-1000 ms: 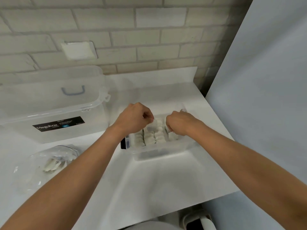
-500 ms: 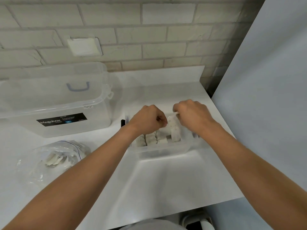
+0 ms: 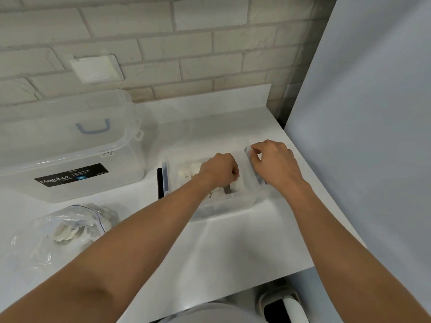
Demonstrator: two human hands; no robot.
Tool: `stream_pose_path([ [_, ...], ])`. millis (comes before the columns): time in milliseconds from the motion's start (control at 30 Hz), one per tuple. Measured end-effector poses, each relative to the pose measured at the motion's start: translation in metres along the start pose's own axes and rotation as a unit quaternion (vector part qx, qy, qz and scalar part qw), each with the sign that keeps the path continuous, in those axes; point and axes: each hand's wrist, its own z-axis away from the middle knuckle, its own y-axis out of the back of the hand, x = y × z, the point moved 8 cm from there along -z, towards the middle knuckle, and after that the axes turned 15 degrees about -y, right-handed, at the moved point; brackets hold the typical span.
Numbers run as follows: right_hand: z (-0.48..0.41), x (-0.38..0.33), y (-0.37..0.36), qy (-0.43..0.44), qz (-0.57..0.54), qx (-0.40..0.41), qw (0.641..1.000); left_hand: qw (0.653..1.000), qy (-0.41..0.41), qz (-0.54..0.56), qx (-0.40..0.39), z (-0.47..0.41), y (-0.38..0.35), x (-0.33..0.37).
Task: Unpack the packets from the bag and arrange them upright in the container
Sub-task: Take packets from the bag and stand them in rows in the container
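While the left hand (image 3: pixel 219 170) sits knuckles-up down in the container (image 3: pixel 224 207), fingers curled in among the packets (image 3: pixel 187 171), I honestly can't tell from where I'm standing whether it's pinching one or just bracing the row. The right hand (image 3: pixel 275 164) is just to the right of it. Its fingertips are curled over the container's rim on that side, pinching the edge, so it looks like it's steadying the thing while the left does the fiddly bit.

My two cents on doing this step well: the packets look thin and floppy, so I'd expect them to slump the moment there's any slack. I'd press the row tight toward the wall away from the right hand, then slot each new one into the gap by the left thumb. Don't let go until its neighbour is leaning on it. Holding the rim is smart too, because a light container like that would probably skate on the slick bench (image 3: pixel 233 252) otherwise.

The packets already in are just beyond and to the left of the left knuckles. They're standing on edge as far as I can make out, though it's a bit blurry. There are plenty more in the bag (image 3: pixel 70 231), lying well off to the left of the left forearm, with a big clear box (image 3: pixel 70 155) behind it. So I'd guess this is mid-job, not close to done. Mind the elbow on the reach over to the bag.
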Motion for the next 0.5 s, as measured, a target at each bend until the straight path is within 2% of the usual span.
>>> stream_pose_path([
  [100,0.002,0.001,-0.002,-0.010,-0.009,-0.005,1.000,0.999,-0.003,-0.039,0.015,0.000,0.003,0.001],
  [233,0.005,0.001,-0.002,-0.014,-0.010,-0.004,1.000,0.998,-0.007,-0.035,0.053,0.012,0.026,-0.001],
  [367,0.008,0.002,0.001,-0.024,-0.003,-0.011,1.000,0.990,-0.013,0.016,0.139,0.055,0.068,-0.013],
  [500,0.025,-0.014,0.022,-0.036,-0.050,0.028,0.998,0.969,-0.008,0.058,0.238,0.124,0.112,-0.039],
])
